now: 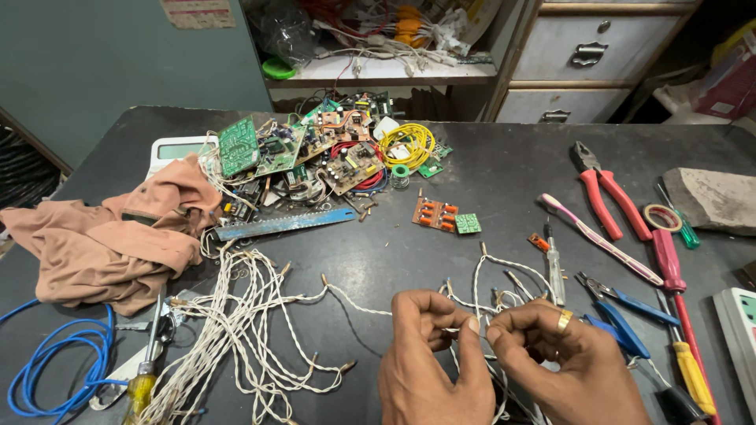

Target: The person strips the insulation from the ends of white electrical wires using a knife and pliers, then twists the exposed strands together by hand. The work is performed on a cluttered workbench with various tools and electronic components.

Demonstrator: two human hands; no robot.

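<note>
My left hand point(429, 354) and my right hand point(551, 350) meet near the table's front edge, fingertips pinched on a twisted white wire point(358, 303) that runs left toward a tangled bundle of similar white wires point(236, 323). More white wires with bare ends point(504, 287) lie just beyond my fingers. A gold ring sits on my right hand.
On the dark table point(504, 173) lie a pile of circuit boards point(315, 153), a yellow wire coil point(408, 144), a blue saw blade point(283, 223), a tan cloth point(118, 236), a blue cable point(55, 362), red pliers point(606, 197), screwdrivers point(673, 275), and blue cutters point(622, 315).
</note>
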